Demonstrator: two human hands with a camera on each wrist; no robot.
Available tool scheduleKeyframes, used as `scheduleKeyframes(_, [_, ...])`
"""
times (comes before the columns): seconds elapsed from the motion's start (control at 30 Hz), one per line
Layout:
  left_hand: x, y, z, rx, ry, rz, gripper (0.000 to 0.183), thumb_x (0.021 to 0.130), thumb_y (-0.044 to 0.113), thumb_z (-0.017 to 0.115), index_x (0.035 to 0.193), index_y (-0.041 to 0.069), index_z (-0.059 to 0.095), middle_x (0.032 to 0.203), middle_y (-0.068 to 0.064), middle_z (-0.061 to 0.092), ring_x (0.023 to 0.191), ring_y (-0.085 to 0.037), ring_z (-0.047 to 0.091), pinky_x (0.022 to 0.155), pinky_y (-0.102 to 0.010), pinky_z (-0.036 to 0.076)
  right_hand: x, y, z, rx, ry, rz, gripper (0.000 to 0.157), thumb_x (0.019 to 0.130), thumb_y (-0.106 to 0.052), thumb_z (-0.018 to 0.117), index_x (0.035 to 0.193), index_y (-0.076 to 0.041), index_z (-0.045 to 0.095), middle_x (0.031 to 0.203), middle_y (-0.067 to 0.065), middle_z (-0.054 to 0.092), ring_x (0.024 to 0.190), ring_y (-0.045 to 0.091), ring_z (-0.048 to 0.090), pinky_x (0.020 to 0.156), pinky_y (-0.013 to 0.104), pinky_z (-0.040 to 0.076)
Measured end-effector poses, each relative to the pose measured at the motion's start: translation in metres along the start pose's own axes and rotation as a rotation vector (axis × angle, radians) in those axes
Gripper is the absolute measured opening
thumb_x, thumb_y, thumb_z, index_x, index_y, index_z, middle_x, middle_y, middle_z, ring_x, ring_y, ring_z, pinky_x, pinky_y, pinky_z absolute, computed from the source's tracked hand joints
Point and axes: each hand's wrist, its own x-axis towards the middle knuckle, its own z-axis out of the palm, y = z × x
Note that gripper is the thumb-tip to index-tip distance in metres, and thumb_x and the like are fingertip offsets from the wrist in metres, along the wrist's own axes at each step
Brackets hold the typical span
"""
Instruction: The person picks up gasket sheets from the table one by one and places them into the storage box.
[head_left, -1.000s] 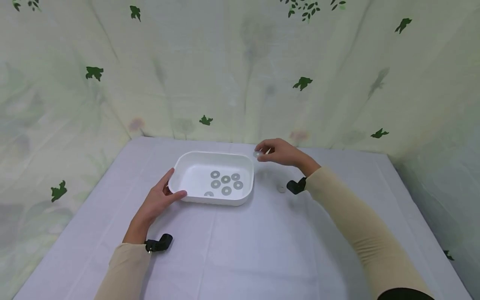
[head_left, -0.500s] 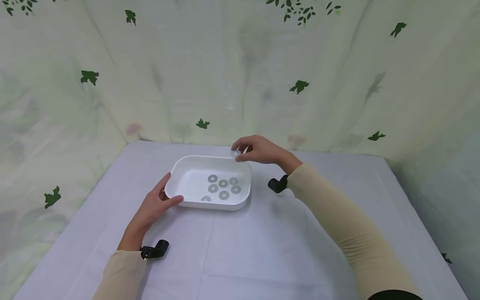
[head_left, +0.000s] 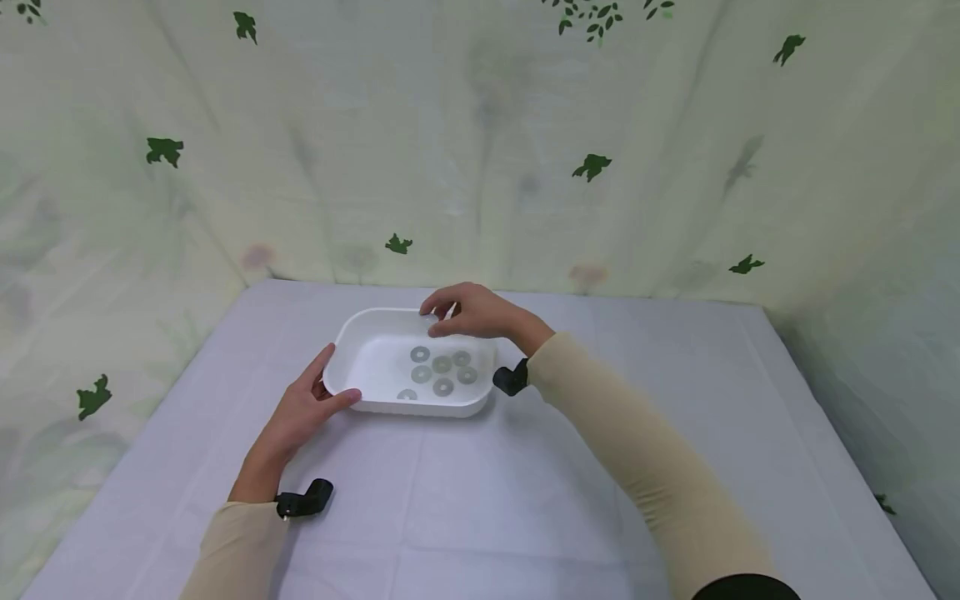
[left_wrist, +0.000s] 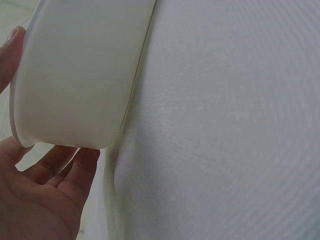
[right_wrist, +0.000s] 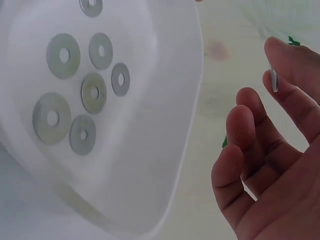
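A white rectangular tray (head_left: 367, 360) with rounded corners sits toward the back of the table. Several flat grey washers (head_left: 443, 387) lie on its floor, mostly toward the right half. My left hand (head_left: 302, 408) grips the tray's left end, thumb on the front rim and fingers at the side. Over the tray's back rim is my right hand (head_left: 480, 313), its thumb and index finger pinching one washer (right_wrist: 274, 80), seen edge-on in the right wrist view. The other fingers of that hand are loosely bent. In the left wrist view the tray's outer wall (left_wrist: 82, 75) hides its contents.
A white cloth (head_left: 465, 492) covers the table. Pale curtains (head_left: 480, 150) with printed green leaves hang behind and at the sides. A black wrist camera (head_left: 512, 377) on the right arm hangs close to the tray's right end.
My right hand has moved left with the pinched washer, from right of the tray to above its back rim. A loose washer on the cloth is now hidden. The left hand keeps its grip.
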Motion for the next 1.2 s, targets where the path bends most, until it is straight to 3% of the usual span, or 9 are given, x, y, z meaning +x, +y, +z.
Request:
scheduleKeyframes(0.17, [0.001,-0.002,0.000,-0.032,-0.004,-0.002,0.101,0.090,0.037,0.073,0.161,0.022,0.003,0.164,-0.018,0.024,0.128,-0.031,0.046,0.078,-0.003,0.040,0.015,-0.005,0.022,-0.014,-0.050,-0.023,0.032,0.092,-0.024,0.070,0.123,-0.020,0.068,0.117,0.001,0.066,0.107,0.019,0.061,0.089,0.025,0.051])
scheduleKeyframes(0.4, [0.001,-0.003,0.000,-0.041,-0.014,0.002,0.101,0.090,0.039,0.072,0.161,0.023,0.003,0.164,-0.017,0.025,0.131,-0.031,0.045,0.079,-0.004,0.040,0.026,-0.008,0.039,-0.018,-0.111,-0.040,0.032,0.093,-0.025,0.069,0.124,-0.021,0.067,0.116,-0.001,0.067,0.110,0.019,0.061,0.089,0.023,0.050])
scheduleKeyframes(0.53, [0.002,0.000,0.000,-0.023,-0.006,0.004,0.099,0.091,0.040,0.072,0.161,0.024,0.004,0.161,-0.017,0.031,0.123,-0.028,0.047,0.078,-0.007,0.041,0.028,-0.011,0.041,-0.030,-0.117,-0.068,0.033,0.092,-0.024,0.069,0.125,-0.020,0.067,0.116,-0.001,0.069,0.109,0.017,0.062,0.089,0.022,0.050])
scheduleKeyframes(0.77, [0.003,-0.001,0.000,-0.033,-0.008,0.003,0.100,0.091,0.038,0.072,0.161,0.023,0.003,0.161,-0.017,0.030,0.123,-0.025,0.048,0.079,-0.007,0.043,0.029,-0.013,0.042,-0.039,-0.120,-0.084,0.032,0.093,-0.022,0.069,0.124,-0.018,0.067,0.117,-0.001,0.069,0.110,0.016,0.062,0.089,0.020,0.049])
scheduleKeyframes(1.0, [0.003,-0.004,-0.001,-0.031,-0.002,0.006,0.101,0.090,0.040,0.073,0.161,0.023,0.004,0.161,-0.015,0.032,0.115,-0.017,0.051,0.079,-0.007,0.043,0.026,-0.013,0.045,-0.026,-0.142,-0.051,0.045,0.093,-0.025,0.068,0.137,-0.021,0.059,0.136,0.007,0.062,0.114,0.021,0.063,0.096,0.028,0.049])
scheduleKeyframes(1.2, [0.002,-0.003,0.000,-0.022,0.002,-0.004,0.101,0.090,0.040,0.073,0.161,0.024,0.004,0.161,-0.016,0.032,0.116,-0.020,0.049,0.079,-0.007,0.042,0.007,-0.021,0.036,-0.132,-0.090,-0.063,0.045,0.096,-0.023,0.065,0.140,-0.024,0.057,0.138,0.007,0.056,0.119,0.025,0.060,0.099,0.033,0.049])
